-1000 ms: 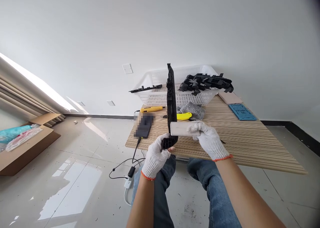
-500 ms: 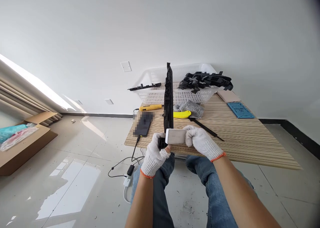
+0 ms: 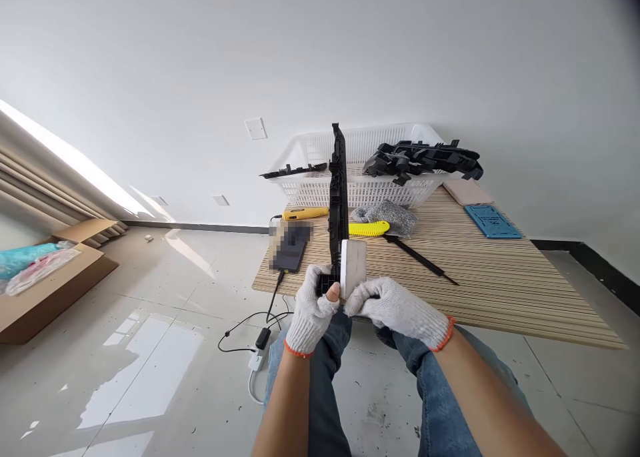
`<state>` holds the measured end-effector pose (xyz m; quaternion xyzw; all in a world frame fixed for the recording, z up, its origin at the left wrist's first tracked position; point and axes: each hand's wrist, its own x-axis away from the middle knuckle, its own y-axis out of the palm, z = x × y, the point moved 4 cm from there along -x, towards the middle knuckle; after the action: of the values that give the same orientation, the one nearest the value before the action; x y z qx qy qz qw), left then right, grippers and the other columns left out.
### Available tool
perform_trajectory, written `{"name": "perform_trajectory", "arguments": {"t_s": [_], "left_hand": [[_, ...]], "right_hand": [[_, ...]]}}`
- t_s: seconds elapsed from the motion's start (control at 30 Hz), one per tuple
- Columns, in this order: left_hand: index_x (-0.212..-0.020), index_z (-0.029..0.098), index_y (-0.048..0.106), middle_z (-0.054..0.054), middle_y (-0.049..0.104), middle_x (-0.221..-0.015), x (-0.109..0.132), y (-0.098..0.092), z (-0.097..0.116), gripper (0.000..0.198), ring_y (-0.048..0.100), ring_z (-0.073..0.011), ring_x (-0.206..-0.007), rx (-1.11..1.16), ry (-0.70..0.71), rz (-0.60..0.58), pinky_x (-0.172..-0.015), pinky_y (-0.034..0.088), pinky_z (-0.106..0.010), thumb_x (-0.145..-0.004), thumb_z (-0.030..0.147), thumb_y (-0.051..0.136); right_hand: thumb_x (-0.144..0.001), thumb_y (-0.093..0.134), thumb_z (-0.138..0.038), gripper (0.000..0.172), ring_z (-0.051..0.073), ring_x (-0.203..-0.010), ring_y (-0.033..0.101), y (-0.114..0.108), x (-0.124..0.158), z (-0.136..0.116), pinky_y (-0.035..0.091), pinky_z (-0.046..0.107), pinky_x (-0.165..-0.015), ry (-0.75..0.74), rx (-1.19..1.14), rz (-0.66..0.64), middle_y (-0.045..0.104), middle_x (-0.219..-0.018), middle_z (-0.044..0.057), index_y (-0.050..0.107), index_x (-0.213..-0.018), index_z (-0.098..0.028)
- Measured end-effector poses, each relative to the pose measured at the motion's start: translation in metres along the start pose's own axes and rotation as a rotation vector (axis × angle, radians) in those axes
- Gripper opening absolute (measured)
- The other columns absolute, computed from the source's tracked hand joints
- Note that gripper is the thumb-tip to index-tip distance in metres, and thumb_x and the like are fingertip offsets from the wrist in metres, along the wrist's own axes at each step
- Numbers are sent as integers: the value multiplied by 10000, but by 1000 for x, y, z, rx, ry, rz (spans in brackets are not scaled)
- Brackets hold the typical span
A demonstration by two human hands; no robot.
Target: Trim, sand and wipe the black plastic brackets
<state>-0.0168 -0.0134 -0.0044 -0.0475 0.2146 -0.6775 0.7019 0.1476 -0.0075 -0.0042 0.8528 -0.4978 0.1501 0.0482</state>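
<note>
My left hand [image 3: 314,305], in a white knit glove with the thumb tip bare, is closed round the lower end of a long black plastic part [image 3: 339,197]. The part points away from me, over the table's near edge. Against its right side near the bottom stands a pale rectangular block [image 3: 355,267], like a sanding block, upright along the part. My right hand [image 3: 383,303], gloved too, pinches the block's lower end. A yellow-handled tool [image 3: 369,229] and a grey cloth [image 3: 393,218] lie just beyond the block.
A white plastic basket [image 3: 313,193] at the back carries several black parts [image 3: 425,160]. A yellow power tool [image 3: 305,214], a phone [image 3: 295,247] with a cable, a thin black strip [image 3: 423,260] and a blue plate [image 3: 493,221] lie on the wooden table [image 3: 500,290]. An open cardboard box [image 3: 60,293] stands left.
The block has turned from lying crosswise to upright along the black part. My right hand has moved down and slightly left with it. My left hand keeps its hold.
</note>
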Motion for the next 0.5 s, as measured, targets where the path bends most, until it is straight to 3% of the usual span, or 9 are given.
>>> {"name": "perform_trajectory", "arguments": {"t_s": [0.07, 0.17, 0.27, 0.37, 0.4, 0.5], "left_hand": [[-946, 219, 528, 0, 630, -786, 0, -1, 0, 301, 598, -150, -683, -10, 3, 9, -685, 494, -283, -903, 517, 547], [-970, 222, 522, 24, 604, -715, 1, 1, -2, 309, 572, -142, -613, 4, -17, -23, -643, 479, -278, -912, 524, 539], [-1002, 220, 521, 36, 600, -696, 2, 4, -3, 309, 564, -135, -578, 2, -10, -62, -635, 476, -278, -918, 516, 544], [-1035, 221, 529, 39, 605, -712, 3, 7, -2, 301, 567, -129, -576, -6, -13, -115, -633, 471, -274, -927, 502, 547], [-1041, 222, 531, 42, 599, -705, 3, 7, -2, 299, 569, -130, -577, -10, -17, -128, -635, 471, -274, -931, 500, 546], [-1032, 225, 531, 32, 610, -732, 4, 7, -2, 294, 594, -139, -613, -26, -17, -102, -667, 483, -284, -931, 501, 546]], "right_hand": [[-657, 612, -267, 174, 77, -460, 389, 4, 2, -3, 304, 244, -461, 37, -50, -32, 655, -636, 6, 749, -729, -187], [-743, 610, -393, 240, 77, -428, 378, 4, 0, -7, 291, 247, -430, -22, -117, 13, 629, -601, 10, 704, -673, -184], [-811, 581, -588, 427, 75, -375, 303, 0, -9, -3, 231, 252, -385, -93, -214, 184, 527, -501, -17, 638, -647, -197], [-786, 617, -653, 467, 71, -356, 209, -9, -14, 3, 171, 247, -379, -73, -283, 409, 290, -384, -84, 619, -652, -205], [-773, 640, -642, 457, 67, -361, 202, -11, -15, 3, 165, 245, -383, -63, -283, 444, 275, -383, -88, 618, -646, -203], [-749, 682, -561, 413, 52, -372, 222, -13, -12, -3, 162, 244, -384, -15, -214, 322, 433, -436, -45, 602, -587, -190]]}}
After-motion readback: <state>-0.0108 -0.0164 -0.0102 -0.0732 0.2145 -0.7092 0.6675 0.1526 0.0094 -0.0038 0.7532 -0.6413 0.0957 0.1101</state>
